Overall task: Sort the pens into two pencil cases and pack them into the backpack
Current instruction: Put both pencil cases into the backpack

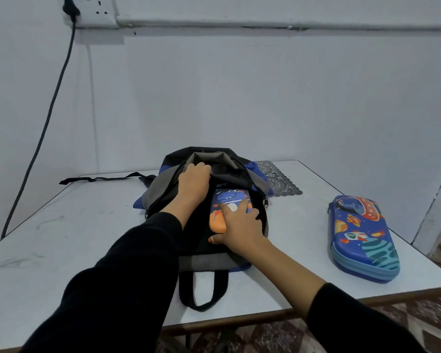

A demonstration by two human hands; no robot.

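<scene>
A black, grey and blue backpack (163, 189) lies on the white table (87, 225) with its main zip open. My left hand (194, 183) grips the upper flap of the opening and holds it up. A blue and orange dinosaur pencil case (227, 197) sits partly inside the opening. My right hand (236, 225) holds its near end, fingers spread over the top and thumb at the side. A second pencil case (363, 236), blue with planets and a rocket, lies shut on the table to the right. No loose pens show.
A grey lace-edged mat (278, 180) lies behind the backpack. A backpack strap (99, 178) trails left across the table. A black cable (46, 123) hangs from a wall socket (97, 11) at the upper left. The table's front edge is close to me.
</scene>
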